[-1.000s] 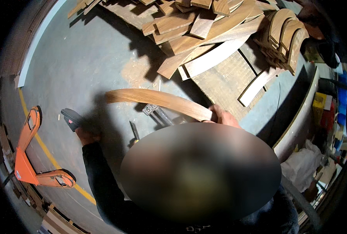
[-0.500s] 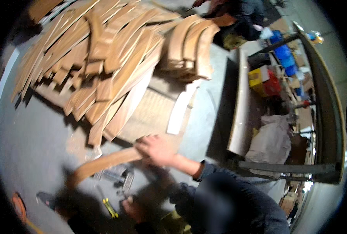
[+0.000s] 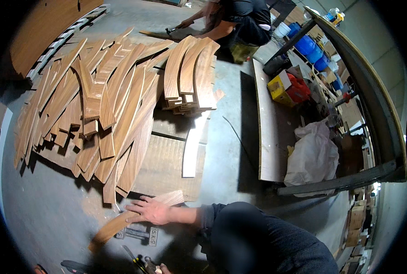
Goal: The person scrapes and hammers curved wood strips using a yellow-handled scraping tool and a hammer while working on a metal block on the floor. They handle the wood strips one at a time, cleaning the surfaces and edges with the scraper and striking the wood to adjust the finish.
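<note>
My right hand (image 3: 149,211) lies over a curved wooden slat (image 3: 107,229), its fingers spread and the back of the hand up. The slat sits near the edge of the stack's base panel. Beside it on the floor is a grey dumbbell-shaped metal weight (image 3: 139,234). My left hand (image 3: 163,269) is mostly cut off at the lower edge; its visible fingers are curled around a small part-metal thing I cannot make out. Close to it lies a thin tool with a yellow and black handle (image 3: 137,261).
A big heap of curved wooden slats (image 3: 107,91) covers the left, with a neater stack (image 3: 196,68) beside it. A pale strip (image 3: 190,150) lies on the panel. At the right stands a framed rack (image 3: 340,187) holding a white bag (image 3: 313,153). A co-worker (image 3: 244,23) crouches behind, holding a hammer.
The view has shifted, so the heap sits lower and further left. My right hand has moved from the slat's end toward its middle, its fingers now spread. My left hand appears lower.
</note>
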